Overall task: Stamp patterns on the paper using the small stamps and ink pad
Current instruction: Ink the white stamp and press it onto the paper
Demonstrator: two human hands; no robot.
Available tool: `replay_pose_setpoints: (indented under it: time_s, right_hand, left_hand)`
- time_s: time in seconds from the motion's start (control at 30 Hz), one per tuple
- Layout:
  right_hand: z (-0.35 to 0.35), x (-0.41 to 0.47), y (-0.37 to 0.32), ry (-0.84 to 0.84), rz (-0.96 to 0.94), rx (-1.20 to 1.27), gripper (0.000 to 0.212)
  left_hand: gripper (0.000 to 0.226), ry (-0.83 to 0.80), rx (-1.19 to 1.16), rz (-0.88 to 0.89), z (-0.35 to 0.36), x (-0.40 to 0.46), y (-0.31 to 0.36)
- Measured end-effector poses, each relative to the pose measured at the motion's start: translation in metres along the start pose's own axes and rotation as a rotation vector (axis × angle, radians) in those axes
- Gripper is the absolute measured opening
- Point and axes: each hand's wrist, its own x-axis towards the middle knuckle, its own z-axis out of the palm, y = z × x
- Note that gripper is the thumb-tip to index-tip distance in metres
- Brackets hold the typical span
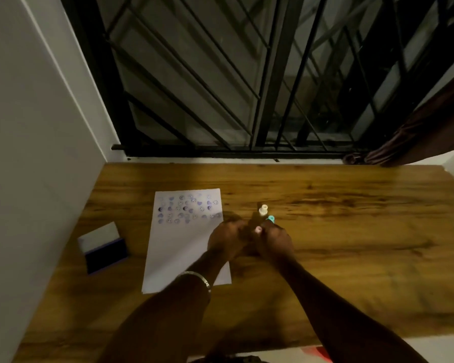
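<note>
While both hands meet beside the paper [184,244]:
Right hand [274,241]: pinching pink stamp [258,229], axis unclear.
Left hand [227,239]: curled; grip unreadable.
White stamp [263,210]: upright, just beyond.

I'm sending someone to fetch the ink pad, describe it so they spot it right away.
Start at the wooden table under the barred window, then find the white paper with purple prints. The ink pad lies left of that sheet, near the wall: a flat open case, white lid raised, dark blue pad showing.
</note>
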Motion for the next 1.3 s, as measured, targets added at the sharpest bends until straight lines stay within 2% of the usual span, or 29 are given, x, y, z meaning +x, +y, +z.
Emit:
replay_pose_setpoints:
  time_s: [0.07,0.2,0.37,0.47,0.57,0.63,0.7,0.77,0.87,1.0,1.1,1.3]
  right_hand:
    - [0.008,0.003,-0.019,-0.041,-0.042,0.044,0.026]
    - [0.035,0.006,-0.066,-0.001,-0.186,0.060,0.017]
    - [0.072,0.002,-0.136,-0.190,-0.270,0.200,0.006]
    - [0.093,-0.007,-0.176,-0.275,-0.367,0.238,0.011]
    - [0.120,-0.018,-0.214,-0.346,-0.470,0.269,0.020]
    - [0.132,-0.024,-0.236,-0.384,-0.531,0.207,0.022]
    - [0.142,-0.028,-0.258,-0.385,-0.588,0.131,0.023]
    - [0.153,-0.033,-0.275,-0.353,-0.641,0.091,0.021]
    - [0.166,-0.039,-0.295,-0.297,-0.721,0.031,0.020]
    - [0.183,-0.041,-0.302,-0.305,-0.774,-0.050,0.017]
    - [0.194,-0.039,-0.297,-0.354,-0.768,-0.135,0.017]
    - [0.192,-0.033,-0.296,-0.448,-0.783,-0.079,0.018]
  left_hand:
    - [0.029,0.060,0.055,0.024,-0.007,-0.007,-0.008]
    - [0.023,0.195,0.072,-0.098,-0.030,-0.026,-0.033]
    - [0.024,0.261,0.049,-0.245,-0.074,-0.065,-0.083]
    - [0.022,0.272,-0.102,-0.361,-0.099,-0.101,-0.110]
    - [0.021,0.378,-0.279,-0.491,-0.119,-0.141,-0.151]
    - [0.035,0.463,-0.569,-0.516,-0.135,-0.169,-0.171]
    - [0.051,0.589,-0.679,-0.522,-0.146,-0.193,-0.193]
    - [0.048,0.615,-0.616,-0.570,-0.151,-0.213,-0.201]
    - [0.051,0.683,-0.364,-0.655,-0.150,-0.229,-0.204]
    - [0.041,0.647,-0.381,-0.673,-0.143,-0.235,-0.216]
    - [0.042,0.610,-0.361,-0.701,-0.135,-0.234,-0.224]
    - [0.032,0.560,-0.236,-0.664,-0.136,-0.223,-0.225]
